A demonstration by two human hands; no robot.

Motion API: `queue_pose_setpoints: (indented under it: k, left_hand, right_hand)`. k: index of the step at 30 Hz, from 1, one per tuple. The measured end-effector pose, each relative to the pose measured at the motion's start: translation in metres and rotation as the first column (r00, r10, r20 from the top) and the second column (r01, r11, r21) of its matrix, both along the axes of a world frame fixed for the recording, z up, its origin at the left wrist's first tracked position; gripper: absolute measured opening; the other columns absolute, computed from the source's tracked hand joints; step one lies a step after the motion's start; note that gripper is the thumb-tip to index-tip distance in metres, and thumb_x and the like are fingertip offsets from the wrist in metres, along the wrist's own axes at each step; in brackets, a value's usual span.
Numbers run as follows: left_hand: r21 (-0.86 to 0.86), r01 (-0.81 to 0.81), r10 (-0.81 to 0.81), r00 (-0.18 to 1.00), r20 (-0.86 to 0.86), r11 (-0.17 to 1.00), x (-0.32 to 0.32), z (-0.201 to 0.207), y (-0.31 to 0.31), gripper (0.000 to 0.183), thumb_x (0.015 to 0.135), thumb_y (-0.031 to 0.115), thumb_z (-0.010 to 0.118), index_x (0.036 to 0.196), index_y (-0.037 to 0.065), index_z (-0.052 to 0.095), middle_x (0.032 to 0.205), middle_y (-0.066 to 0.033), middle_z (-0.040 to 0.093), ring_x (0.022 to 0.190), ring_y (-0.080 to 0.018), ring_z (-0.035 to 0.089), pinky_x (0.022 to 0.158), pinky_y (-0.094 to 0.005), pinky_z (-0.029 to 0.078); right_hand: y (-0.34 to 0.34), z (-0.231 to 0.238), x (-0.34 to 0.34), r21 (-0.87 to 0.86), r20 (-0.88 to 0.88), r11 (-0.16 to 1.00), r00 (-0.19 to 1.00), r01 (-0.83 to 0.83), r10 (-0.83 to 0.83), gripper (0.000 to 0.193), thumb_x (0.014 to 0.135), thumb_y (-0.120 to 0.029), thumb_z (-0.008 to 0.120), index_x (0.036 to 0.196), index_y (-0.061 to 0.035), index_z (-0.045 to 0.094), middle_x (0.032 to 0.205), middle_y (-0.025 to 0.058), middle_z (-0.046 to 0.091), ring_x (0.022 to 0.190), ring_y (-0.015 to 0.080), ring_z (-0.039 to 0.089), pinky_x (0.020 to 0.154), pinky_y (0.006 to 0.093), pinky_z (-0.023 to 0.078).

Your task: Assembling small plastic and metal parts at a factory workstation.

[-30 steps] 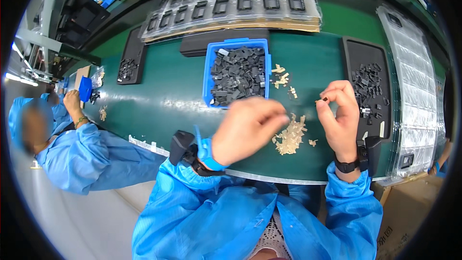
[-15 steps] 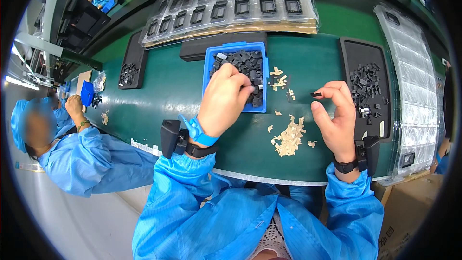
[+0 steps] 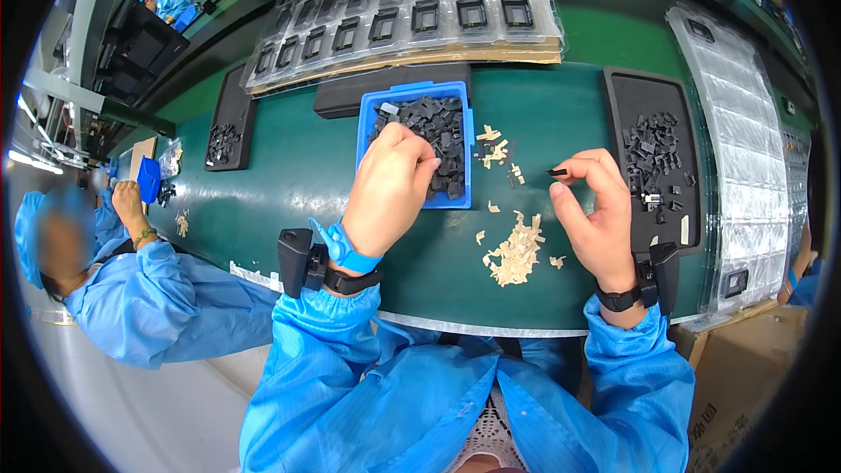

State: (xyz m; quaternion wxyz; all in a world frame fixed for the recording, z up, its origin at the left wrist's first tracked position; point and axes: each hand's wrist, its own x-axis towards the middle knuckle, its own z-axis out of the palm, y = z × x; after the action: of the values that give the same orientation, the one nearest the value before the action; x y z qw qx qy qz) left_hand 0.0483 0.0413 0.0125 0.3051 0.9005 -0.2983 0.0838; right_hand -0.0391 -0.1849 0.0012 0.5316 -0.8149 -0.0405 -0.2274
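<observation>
My left hand (image 3: 387,188) reaches over a blue plastic bin (image 3: 468,144) filled with small black plastic parts (image 3: 445,123). Its fingers are bent together at the parts, and whatever they may pinch is hidden. Above the green table to the right, my right hand (image 3: 600,210) holds a small thin black piece (image 3: 557,172) at the fingertips, with the thumb apart below it. Between the hands lies a heap of small cream-coloured pieces (image 3: 515,252), with a few more cream pieces (image 3: 495,151) scattered beside the bin.
A black tray (image 3: 616,88) with loose black parts stands at the right, beside clear plastic trays (image 3: 740,144). Clear trays of black frames (image 3: 425,16) are stacked at the back. Another black tray (image 3: 236,114) lies left. A co-worker's hand (image 3: 128,200) works at far left.
The whole view has shifted slightly, so the table and its things appear a little further left. Both hands keep nearly the same pose, the left still at the bin.
</observation>
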Motion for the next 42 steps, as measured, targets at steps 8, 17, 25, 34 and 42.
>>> queue_pose_setpoints:
  k: [8, 17, 25, 34, 42]
  left_hand:
    - [0.031, 0.046, -0.048, 0.995, 0.088, 0.998, -0.001, -0.003, -0.008, 0.015, 0.072, 0.006, 0.071, 0.079, -0.001, 0.059, 0.079, -0.0108, 0.052, 0.074, -0.0280, 0.053, 0.064, -0.0362, 0.044]
    - [-0.251, -0.140, 0.108, 0.984, -0.139, 0.958, -0.012, 0.012, -0.014, 0.012, 0.078, 0.001, 0.067, 0.088, -0.003, 0.064, 0.079, -0.0116, 0.066, 0.065, -0.0137, 0.065, 0.059, -0.0239, 0.052]
    - [-0.326, 0.093, -0.129, 0.987, -0.091, 0.941, -0.042, 0.021, -0.045, 0.013, 0.073, -0.001, 0.067, 0.086, 0.000, 0.065, 0.077, -0.0116, 0.064, 0.069, -0.0188, 0.065, 0.061, -0.0268, 0.054]
    - [-0.746, -0.219, -0.580, 0.508, -0.637, 0.628, -0.039, 0.010, -0.038, 0.017, 0.090, 0.002, 0.054, 0.105, -0.005, 0.058, 0.092, -0.0121, 0.065, 0.080, -0.0158, 0.065, 0.071, -0.0281, 0.056]
    - [-0.717, -0.279, -0.354, 0.720, -0.596, 0.639, -0.044, 0.003, -0.043, 0.011, 0.086, 0.000, 0.059, 0.096, -0.004, 0.062, 0.080, -0.0126, 0.066, 0.071, -0.0175, 0.066, 0.065, -0.0276, 0.056]
  right_hand:
    - [0.000, 0.001, 0.001, -0.020, -0.009, 1.000, 1.000, -0.007, 0.007, 0.015, 0.075, 0.002, 0.062, 0.090, 0.0016, 0.060, 0.085, 0.0096, 0.056, 0.075, 0.0176, 0.058, 0.069, 0.0278, 0.047]
    - [-0.001, -0.006, 0.000, 0.035, -0.035, 0.999, 0.999, -0.018, 0.020, 0.018, 0.076, 0.001, 0.064, 0.093, 0.0017, 0.060, 0.085, 0.0091, 0.059, 0.077, 0.0170, 0.060, 0.071, 0.0274, 0.048]
    - [0.016, 0.014, 0.002, 0.288, -0.005, 0.947, 0.989, -0.142, 0.150, 0.039, 0.075, -0.005, 0.071, 0.110, -0.0001, 0.054, 0.100, 0.0127, 0.066, 0.095, 0.0202, 0.064, 0.081, 0.0307, 0.050]
    - [0.023, -0.004, 0.002, 0.223, 0.169, 0.967, 0.981, -0.127, 0.090, 0.035, 0.075, -0.005, 0.073, 0.105, -0.0028, 0.056, 0.096, 0.0114, 0.066, 0.089, 0.0195, 0.067, 0.076, 0.0285, 0.053]
    - [0.014, 0.001, 0.004, -0.017, 0.129, 1.000, 0.991, -0.025, 0.027, 0.010, 0.078, -0.005, 0.066, 0.084, -0.0014, 0.058, 0.109, 0.0153, 0.050, 0.095, 0.0259, 0.053, 0.083, 0.0337, 0.043]
